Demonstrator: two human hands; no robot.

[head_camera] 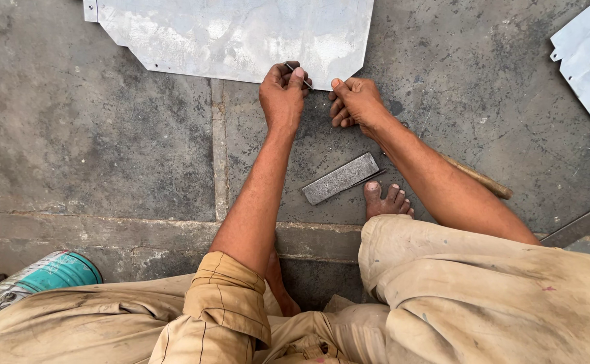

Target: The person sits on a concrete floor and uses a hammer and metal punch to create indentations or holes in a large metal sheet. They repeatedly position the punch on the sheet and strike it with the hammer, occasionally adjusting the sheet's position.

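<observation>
— Why did your left hand point(283, 91) pinch that thin metal pin point(299, 75) at the metal sheet's point(241, 34) near edge?

— To mark it; your right hand point(354, 101), fingers curled, steadied the sheet on the floor.

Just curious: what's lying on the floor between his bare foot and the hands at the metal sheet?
A flat grey metal bar, seen in the head view.

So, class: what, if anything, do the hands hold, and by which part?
The left hand pinches a thin metal pin near its upper end, at the sheet metal edge. The right hand holds nothing visible.
</observation>
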